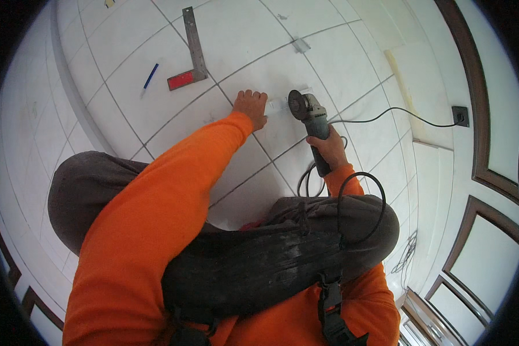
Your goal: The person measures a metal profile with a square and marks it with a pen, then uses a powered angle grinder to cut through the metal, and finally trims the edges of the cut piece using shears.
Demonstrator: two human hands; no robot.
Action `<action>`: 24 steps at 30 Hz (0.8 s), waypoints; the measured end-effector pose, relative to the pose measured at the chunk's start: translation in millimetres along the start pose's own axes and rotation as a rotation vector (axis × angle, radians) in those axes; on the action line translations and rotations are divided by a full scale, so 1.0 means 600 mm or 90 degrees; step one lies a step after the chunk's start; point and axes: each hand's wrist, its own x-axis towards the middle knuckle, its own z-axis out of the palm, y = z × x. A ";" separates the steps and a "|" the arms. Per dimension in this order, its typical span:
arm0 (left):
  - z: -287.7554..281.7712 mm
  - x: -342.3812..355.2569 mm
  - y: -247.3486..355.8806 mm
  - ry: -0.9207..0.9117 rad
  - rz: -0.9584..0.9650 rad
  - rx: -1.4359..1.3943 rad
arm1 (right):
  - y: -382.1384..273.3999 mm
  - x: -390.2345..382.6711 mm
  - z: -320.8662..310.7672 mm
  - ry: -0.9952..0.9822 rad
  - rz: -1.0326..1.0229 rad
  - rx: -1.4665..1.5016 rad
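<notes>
My right hand point(328, 147) grips the body of a grey angle grinder point(311, 118), its disc at the far end touching a small white tile piece point(279, 105) on the floor. My left hand point(251, 106), at the end of an orange sleeve, presses flat on the floor and the near edge of that tile piece, just left of the disc. The grinder's black cable point(357, 190) loops over my knee and runs right to a wall socket point(459, 116).
A metal square with a red handle point(191, 55) and a blue pen point(150, 76) lie on the white tiled floor point(155, 109) beyond my left hand. My knees in grey trousers flank the spot. A wall with dark wood door frames point(484, 173) stands at the right.
</notes>
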 end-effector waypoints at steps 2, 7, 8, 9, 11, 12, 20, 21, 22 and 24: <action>0.003 0.005 -0.004 -0.008 -0.035 -0.015 | -0.006 -0.003 0.002 -0.014 0.001 -0.017; 0.007 0.014 -0.004 0.022 -0.052 -0.062 | 0.004 0.000 0.010 -0.030 -0.016 -0.040; 0.007 0.015 -0.005 0.026 -0.053 -0.066 | 0.001 -0.003 0.010 -0.028 -0.005 -0.049; 0.007 0.015 -0.004 0.026 -0.054 -0.066 | -0.006 -0.006 0.009 -0.026 0.006 -0.058; 0.006 0.016 -0.003 0.006 -0.072 -0.061 | -0.009 -0.004 0.010 -0.036 0.008 -0.065; 0.005 0.016 -0.001 0.007 -0.072 -0.061 | -0.008 -0.003 0.009 -0.043 0.011 -0.071; 0.007 0.017 -0.003 0.011 -0.070 -0.088 | 0.012 0.007 0.017 -0.028 -0.009 -0.083; 0.006 0.018 -0.002 0.011 -0.069 -0.088 | 0.012 0.006 0.015 -0.019 -0.014 -0.098; 0.004 0.018 0.000 0.006 -0.071 -0.089 | 0.014 0.007 0.015 -0.018 -0.013 -0.097; 0.002 0.019 0.001 0.002 -0.073 -0.089 | 0.014 0.007 0.015 -0.025 0.004 -0.090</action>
